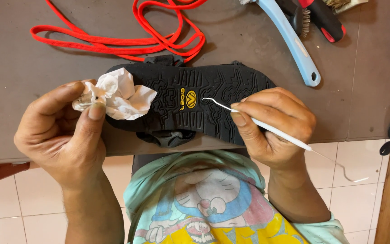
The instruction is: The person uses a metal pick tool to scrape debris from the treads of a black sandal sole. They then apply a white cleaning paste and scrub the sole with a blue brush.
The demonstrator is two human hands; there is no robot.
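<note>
Nearest to the camera, the left hand (59, 135) pinches a crumpled white tissue (118, 95) between thumb and fingers, and the tissue rests against the heel end of a black sandal (190, 106) that lies sole up at the near edge of the grey table (23, 63). The right hand (271, 124) is closed around a thin white pick tool (267, 127), held like a pen; its hooked metal tip points into the tread grooves near the yellow logo in the middle of the sole, and a second hooked end sticks out behind the hand, over the tiled floor (353, 158). I judge that the step in hand is picking dirt out of the grooves, with the tissue ready for wiping. Whether the tip really touches the rubber or is just above it, I cannot tell from this angle. The next move seems to call for a small, controlled drag of the hook along one groove, while the left hand keeps the sandal from sliding. Farther back on the table lies a red lace (127, 38), in loose loops just behind the sandal. At the far right are a light blue brush handle (294, 43) and a black and red handle (323, 18), well apart from both hands.
</note>
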